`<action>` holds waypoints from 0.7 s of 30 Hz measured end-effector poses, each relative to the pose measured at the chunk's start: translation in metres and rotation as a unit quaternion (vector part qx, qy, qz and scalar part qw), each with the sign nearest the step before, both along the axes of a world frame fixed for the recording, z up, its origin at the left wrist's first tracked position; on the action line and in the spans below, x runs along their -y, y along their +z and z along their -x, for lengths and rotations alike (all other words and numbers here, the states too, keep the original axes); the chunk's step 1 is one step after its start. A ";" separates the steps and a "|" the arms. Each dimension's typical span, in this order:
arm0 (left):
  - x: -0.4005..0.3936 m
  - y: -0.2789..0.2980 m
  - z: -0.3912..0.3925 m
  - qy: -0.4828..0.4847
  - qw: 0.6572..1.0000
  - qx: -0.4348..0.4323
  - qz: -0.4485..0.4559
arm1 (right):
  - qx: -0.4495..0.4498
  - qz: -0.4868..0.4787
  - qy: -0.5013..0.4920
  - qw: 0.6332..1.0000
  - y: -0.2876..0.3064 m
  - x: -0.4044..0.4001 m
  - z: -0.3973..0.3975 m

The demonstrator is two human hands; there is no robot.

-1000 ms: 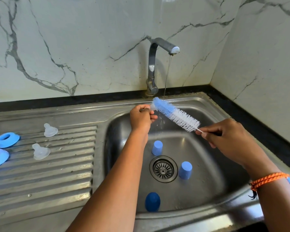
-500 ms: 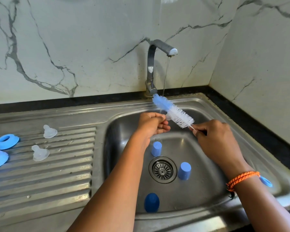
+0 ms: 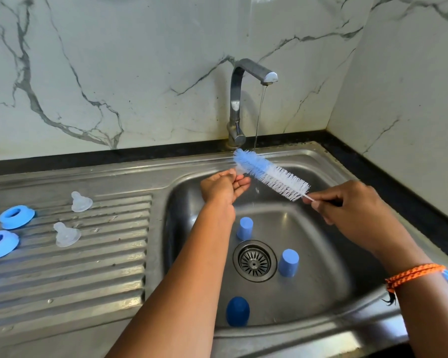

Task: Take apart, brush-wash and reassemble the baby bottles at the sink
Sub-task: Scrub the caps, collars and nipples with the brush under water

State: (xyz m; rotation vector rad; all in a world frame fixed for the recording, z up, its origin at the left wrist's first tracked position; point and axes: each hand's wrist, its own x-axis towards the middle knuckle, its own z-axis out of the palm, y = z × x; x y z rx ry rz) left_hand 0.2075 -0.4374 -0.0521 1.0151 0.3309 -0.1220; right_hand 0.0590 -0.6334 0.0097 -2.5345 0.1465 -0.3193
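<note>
My right hand (image 3: 347, 205) pinches the brush (image 3: 270, 174); my left hand (image 3: 224, 188), loosely open, holds nothing; steel sink (image 3: 321, 254) below them, marble wall (image 3: 140, 73) beyond

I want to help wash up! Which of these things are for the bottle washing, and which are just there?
For the washing:
- blue-and-white bristle bottle brush, pinched in the right hand
- clear silicone teats
- blue plastic screw rings
- blue plastic caps in the steel sink basin
- running steel tap

Just there:
- marble wall
- orange braided wristband
</note>
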 end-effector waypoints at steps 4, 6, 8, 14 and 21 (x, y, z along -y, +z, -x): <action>0.005 0.002 0.002 -0.025 0.999 0.014 -0.025 | 0.008 0.012 0.006 1.000 -0.003 -0.008 -0.003; 0.007 0.001 0.003 -0.049 0.998 0.019 -0.033 | 0.014 0.025 -0.004 1.000 -0.009 -0.016 -0.006; 0.006 0.001 0.004 -0.079 0.995 0.024 -0.050 | 0.031 0.027 -0.021 0.999 -0.014 -0.022 -0.011; 0.009 0.002 0.012 -0.179 0.974 0.063 -0.126 | 0.055 0.038 -0.053 0.996 -0.021 -0.031 -0.019; 0.002 0.001 0.003 -0.026 1.000 -0.010 -0.005 | 0.051 0.021 -0.033 0.998 -0.014 -0.023 -0.012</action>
